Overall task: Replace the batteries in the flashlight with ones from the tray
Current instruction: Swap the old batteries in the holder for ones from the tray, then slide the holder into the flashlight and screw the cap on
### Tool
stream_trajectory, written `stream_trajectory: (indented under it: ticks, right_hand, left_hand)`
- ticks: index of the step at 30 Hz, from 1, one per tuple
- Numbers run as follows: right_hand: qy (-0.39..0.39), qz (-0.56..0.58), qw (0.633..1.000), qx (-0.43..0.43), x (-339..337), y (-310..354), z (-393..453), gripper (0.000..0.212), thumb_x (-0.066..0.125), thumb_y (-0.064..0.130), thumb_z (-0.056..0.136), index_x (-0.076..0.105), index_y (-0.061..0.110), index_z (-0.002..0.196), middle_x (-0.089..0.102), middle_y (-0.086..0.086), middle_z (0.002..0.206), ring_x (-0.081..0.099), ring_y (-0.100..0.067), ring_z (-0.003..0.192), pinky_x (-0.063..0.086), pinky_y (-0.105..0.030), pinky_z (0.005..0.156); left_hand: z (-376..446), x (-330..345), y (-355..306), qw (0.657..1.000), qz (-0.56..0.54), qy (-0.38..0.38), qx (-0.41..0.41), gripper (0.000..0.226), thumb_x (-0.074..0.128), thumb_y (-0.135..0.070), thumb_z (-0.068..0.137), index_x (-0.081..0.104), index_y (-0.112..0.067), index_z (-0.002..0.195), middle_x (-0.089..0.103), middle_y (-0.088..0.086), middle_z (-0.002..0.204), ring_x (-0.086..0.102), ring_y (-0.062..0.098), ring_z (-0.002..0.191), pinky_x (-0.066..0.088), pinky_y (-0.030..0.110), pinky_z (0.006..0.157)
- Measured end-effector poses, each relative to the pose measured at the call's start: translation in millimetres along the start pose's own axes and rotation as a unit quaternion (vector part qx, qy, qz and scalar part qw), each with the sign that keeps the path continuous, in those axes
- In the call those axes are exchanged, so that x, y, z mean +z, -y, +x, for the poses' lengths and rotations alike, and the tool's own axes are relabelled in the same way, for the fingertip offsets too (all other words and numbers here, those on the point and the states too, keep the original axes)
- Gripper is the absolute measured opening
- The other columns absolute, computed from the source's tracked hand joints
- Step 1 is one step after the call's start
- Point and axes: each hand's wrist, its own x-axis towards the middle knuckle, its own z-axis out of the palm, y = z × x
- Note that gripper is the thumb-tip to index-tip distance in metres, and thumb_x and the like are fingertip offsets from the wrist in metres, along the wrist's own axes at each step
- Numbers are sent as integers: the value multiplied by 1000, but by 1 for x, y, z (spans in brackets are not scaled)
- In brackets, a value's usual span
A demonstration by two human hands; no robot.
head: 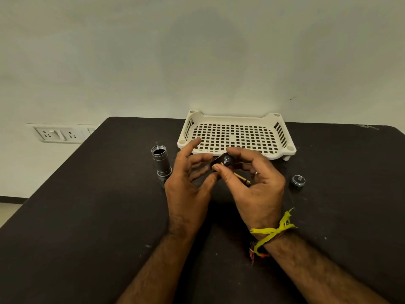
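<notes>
Flashlight (161,163) stands open, tray (236,119) bare; right hand (252,183) grips battery holder (223,161), left hand (188,178) loose.

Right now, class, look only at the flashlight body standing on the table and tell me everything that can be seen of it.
The flashlight body is a grey, metal-looking tube standing upright on the dark table, left of the white tray and apart from it. Its upper end is open, with screw threads round the rim and a dark hollow inside. It steps wider toward the base. The left hand is close beside it; whether they touch cannot be told.
</notes>
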Motion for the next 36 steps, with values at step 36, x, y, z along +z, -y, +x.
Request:
stream_trajectory:
  ticks: [36]
  right_hand:
    - [23,73,996,46,6,6,-2,39,74,6,85,58,23,117,61,-11,115,68,-26,103,57,-23,74]
  left_hand:
    - [9,-10,9,994,57,-86,45,35,77,4,82,69,-3,116,70,8,123,61,18,127,49,38,109]
